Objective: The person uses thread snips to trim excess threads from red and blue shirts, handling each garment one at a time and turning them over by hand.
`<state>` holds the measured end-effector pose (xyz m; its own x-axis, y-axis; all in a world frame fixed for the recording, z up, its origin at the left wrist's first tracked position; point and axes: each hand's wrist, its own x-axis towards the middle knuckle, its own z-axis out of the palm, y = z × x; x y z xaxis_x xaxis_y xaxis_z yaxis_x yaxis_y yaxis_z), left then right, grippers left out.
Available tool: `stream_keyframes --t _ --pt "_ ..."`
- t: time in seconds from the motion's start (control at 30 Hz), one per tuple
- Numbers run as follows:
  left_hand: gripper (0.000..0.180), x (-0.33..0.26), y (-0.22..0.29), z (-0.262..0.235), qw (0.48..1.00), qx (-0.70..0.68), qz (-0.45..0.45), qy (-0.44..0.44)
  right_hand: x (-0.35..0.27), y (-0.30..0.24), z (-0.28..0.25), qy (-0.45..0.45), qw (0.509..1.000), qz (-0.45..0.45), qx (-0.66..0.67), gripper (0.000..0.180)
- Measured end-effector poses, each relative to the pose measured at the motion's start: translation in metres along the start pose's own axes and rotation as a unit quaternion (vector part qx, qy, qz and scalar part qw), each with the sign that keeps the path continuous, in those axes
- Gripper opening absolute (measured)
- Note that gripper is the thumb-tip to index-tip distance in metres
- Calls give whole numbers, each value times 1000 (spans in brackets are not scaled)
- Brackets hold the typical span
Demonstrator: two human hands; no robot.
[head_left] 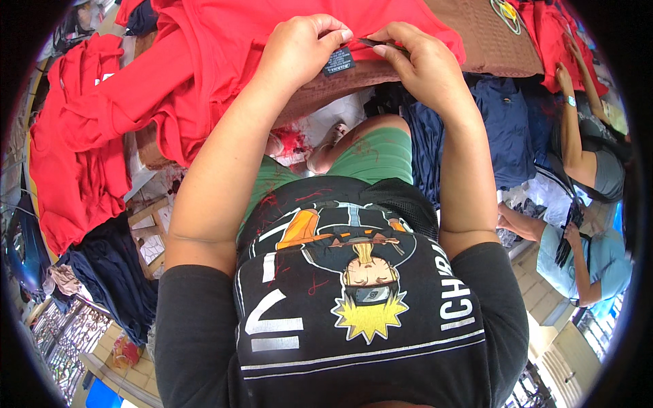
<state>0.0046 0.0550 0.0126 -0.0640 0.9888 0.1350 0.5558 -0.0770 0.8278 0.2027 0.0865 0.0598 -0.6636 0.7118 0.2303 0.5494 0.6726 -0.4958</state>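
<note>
A red garment (224,64) lies spread over the brown-covered table in front of me. My left hand (303,47) is closed, thumb and fingers pinching the red cloth at its near edge. Just below those fingertips hangs a black label (339,62) with pale print. My right hand (425,61) is closed around small dark thread snips (371,42), mostly hidden in the palm. Their tip points left toward the cloth, close to the left fingertips; whether the blades touch a thread is too small to tell.
Red garments (78,156) pile up at the left, above a dark navy one (109,272). Navy garments (500,129) hang at the right by the brown table cover (496,51). A yellowish-white cord (507,13) lies there. Two other people work at the right, one handling red cloth (551,34).
</note>
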Motion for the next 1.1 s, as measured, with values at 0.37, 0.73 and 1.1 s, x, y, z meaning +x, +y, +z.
stream_keyframes --t 0.37,0.73,1.1 --pt "20 -7 14 -8 1000 -23 10 -16 5 -13 1 -22 996 7 -90 19" --pt "47 -65 51 -232 928 -91 360 -33 8 -5 -18 93 995 12 16 22" --pt "37 -115 38 -164 995 -34 -2 99 7 -16 20 -46 999 21 -11 39"
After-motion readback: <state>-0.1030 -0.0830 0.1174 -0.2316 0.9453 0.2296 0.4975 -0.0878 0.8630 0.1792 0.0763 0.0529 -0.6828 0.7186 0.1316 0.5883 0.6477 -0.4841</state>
